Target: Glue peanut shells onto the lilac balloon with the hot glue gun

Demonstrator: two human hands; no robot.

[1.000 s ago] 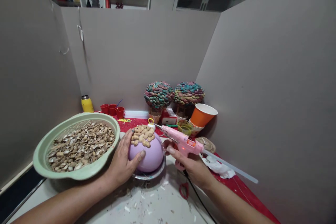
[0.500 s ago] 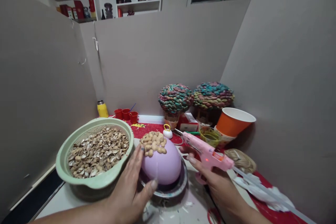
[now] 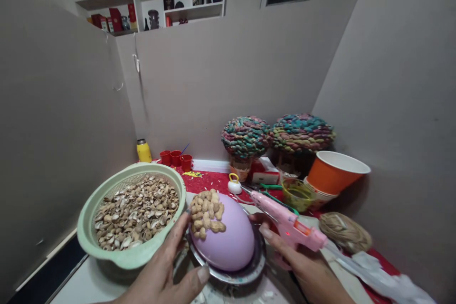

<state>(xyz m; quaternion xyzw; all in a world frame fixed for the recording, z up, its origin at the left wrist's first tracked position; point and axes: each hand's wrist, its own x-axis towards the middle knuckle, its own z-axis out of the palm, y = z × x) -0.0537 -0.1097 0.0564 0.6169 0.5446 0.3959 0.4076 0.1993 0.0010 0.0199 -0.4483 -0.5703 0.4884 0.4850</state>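
A purple egg-shaped ball rests in a round metal dish, with a patch of peanut shells glued on its upper left. My left hand cups the ball's left side, fingers spread against it, thumb near the dish rim. My right hand grips a pink glue gun; its nozzle points left, just above and behind the ball. A clear glue stick trails out of the gun's back to the right.
A green colander of peanut shells sits at the left. Behind stand two multicoloured shell-covered domes, orange paper cups, a twine ball, small red cups, a yellow bottle. Grey partition walls enclose the table.
The view has shifted so everything sits lower and further right in frame. The ball has been turned so the shell patch faces left. The glue gun stays near the ball's right.
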